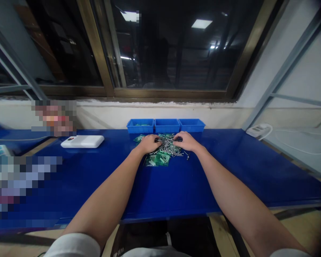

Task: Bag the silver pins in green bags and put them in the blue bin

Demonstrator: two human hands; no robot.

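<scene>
A dark window (182, 43) fills the back wall above a blue table (166, 189). Below the table's near edge, dark cloth (144, 235) bears a few pale letters at its left, too small to read surely. Three blue bins (167, 129) stand in a row along the table's far side, side by side. A white case (82, 141) lies well to the left; no writing on it can be read.

The heap of metal screws (168, 144) sits just in front of the bins, between the hands. Its pieces are slim, their long axes crossing at many angles; several at the right fringe run roughly sideways. Blue tabletop stretches from the heap to the near edge and out to both sides.

The left hand (149, 143) and right hand (186, 141) are apart, fingers curled at the heap's two sides; whether either grips a screw, I cannot tell. Small green bags (160, 159) lie at the heap's near side, and one loose screw (188, 156) lies just off its right.
</scene>
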